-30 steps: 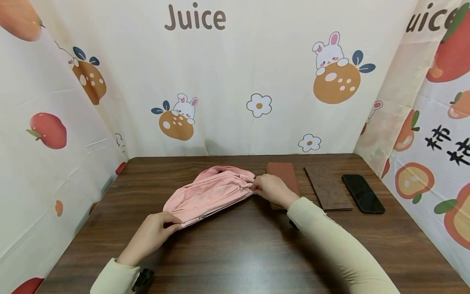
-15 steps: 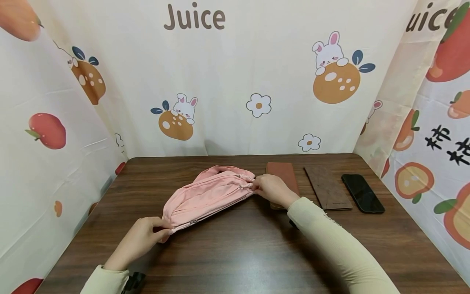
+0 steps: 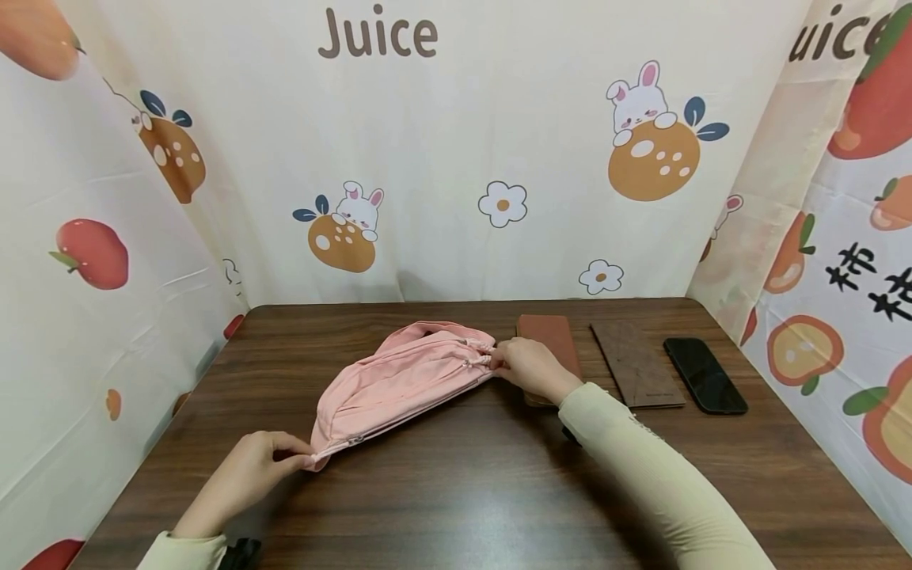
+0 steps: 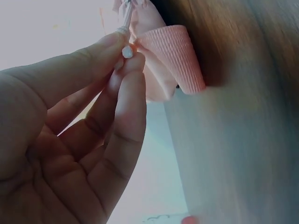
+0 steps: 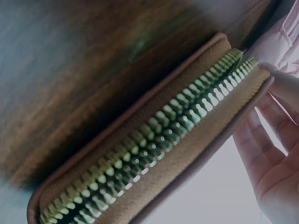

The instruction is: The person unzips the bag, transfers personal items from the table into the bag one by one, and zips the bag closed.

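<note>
A pink waist bag [image 3: 406, 376] lies slanted on the table, its front zipper running along the near edge. At its lower left end my left hand [image 3: 245, 475] pinches the zipper pull [image 4: 127, 50] between thumb and fingertips; the pull's white tip shows in the left wrist view. A ribbed pink strap [image 4: 175, 56] hangs just beyond these fingers. My right hand [image 3: 534, 368] grips the bag's right end, near several other zipper pulls; its fingertips are partly hidden. Below the right wrist lies a reddish-brown wallet [image 3: 552, 336], whose brass-coloured zipper teeth fill the right wrist view.
To the right of the wallet lie a dark brown flat folder [image 3: 634, 364] and a black phone [image 3: 704, 376]. The wooden table [image 3: 442, 507] is bordered at the back and sides by a printed curtain [image 3: 442, 142].
My left hand has moved left and towards me, drawing the zipper slider along the bag's near edge towards its left end. The right hand keeps its place.
</note>
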Demonstrator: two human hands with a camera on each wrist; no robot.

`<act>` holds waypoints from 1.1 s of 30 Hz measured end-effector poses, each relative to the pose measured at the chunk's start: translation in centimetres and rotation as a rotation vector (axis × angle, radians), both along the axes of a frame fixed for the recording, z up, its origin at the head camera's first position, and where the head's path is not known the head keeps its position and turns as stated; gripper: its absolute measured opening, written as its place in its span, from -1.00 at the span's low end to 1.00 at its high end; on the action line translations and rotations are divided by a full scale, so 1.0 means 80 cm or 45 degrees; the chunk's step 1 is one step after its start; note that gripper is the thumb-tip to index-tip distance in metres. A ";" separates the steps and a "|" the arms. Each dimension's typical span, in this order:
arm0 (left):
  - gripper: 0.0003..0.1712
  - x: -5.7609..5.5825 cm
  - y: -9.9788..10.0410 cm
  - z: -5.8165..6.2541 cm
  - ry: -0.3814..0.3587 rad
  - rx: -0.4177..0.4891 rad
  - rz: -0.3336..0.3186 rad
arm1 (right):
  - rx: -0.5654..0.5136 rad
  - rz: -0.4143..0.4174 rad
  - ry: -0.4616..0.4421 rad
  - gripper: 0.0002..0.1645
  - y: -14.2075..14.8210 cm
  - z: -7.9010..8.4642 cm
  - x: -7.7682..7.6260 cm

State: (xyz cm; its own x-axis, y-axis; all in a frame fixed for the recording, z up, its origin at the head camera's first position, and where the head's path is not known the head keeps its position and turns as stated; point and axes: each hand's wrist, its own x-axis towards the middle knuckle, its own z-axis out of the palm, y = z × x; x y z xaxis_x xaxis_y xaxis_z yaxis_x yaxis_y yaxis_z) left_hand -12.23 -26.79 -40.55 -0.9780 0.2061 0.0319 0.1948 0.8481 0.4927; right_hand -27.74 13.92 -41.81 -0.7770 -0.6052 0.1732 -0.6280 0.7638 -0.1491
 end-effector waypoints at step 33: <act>-0.96 -0.006 -0.001 0.006 -0.058 0.002 -0.093 | -0.010 -0.014 -0.008 -0.93 0.000 0.001 0.002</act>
State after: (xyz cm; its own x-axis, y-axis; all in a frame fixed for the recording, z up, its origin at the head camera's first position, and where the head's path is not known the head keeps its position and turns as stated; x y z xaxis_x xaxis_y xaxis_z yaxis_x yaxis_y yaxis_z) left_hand -12.74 -26.85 -40.09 -0.9609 0.2767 -0.0119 0.2333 0.8318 0.5037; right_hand -27.61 13.96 -41.76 -0.7849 -0.5949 0.1732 -0.6184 0.7696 -0.1591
